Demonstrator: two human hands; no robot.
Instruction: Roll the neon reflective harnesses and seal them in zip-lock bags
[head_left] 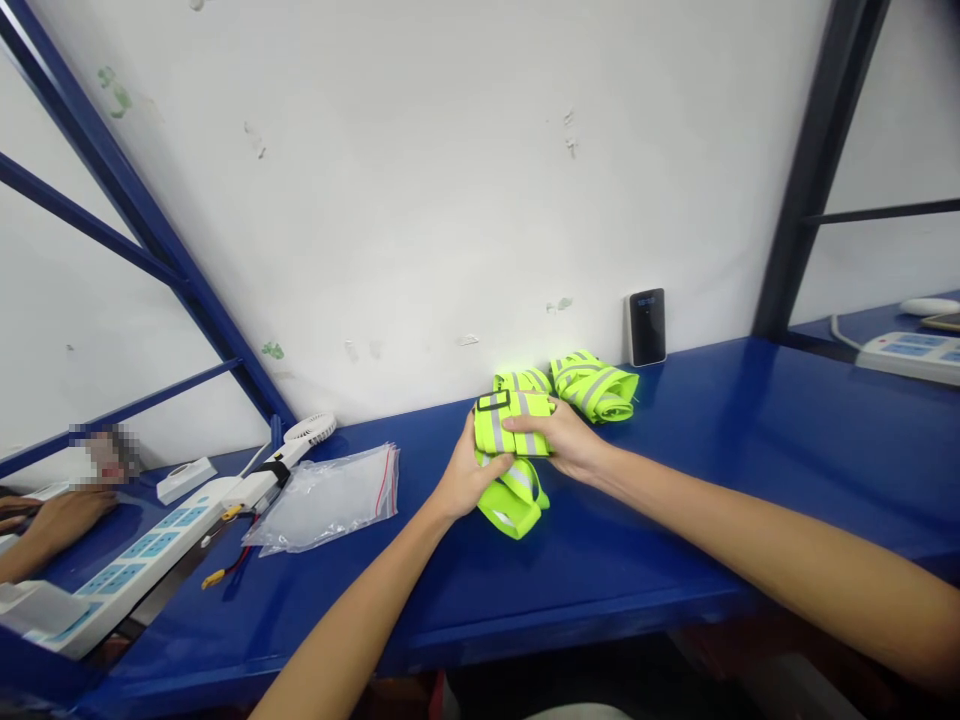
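Note:
Both my hands grip one folded neon-yellow reflective strap [496, 432] with grey stripes and a black buckle [493, 401] near its top left. My left hand [466, 475] holds its left and lower side, fingers hidden behind it. On the right, my right hand [564, 438] is closed round the strap with the thumb across its front. A loose yellow loop [521, 512] hangs or lies just below the bundle; whether it rests on the table I cannot tell. Behind stand more yellow reflective bundles, one [523, 380] partly hidden by the held strap and one rolled [594, 385] to the right.
On the blue table [720, 450], clear zip bags [330, 500] lie left beside a white fan [311, 428], a power strip [142, 560] and a cable with yellow connectors [214, 578]. A black-faced device [646, 327] stands by the wall. Another person's hand [71, 525] is far left.

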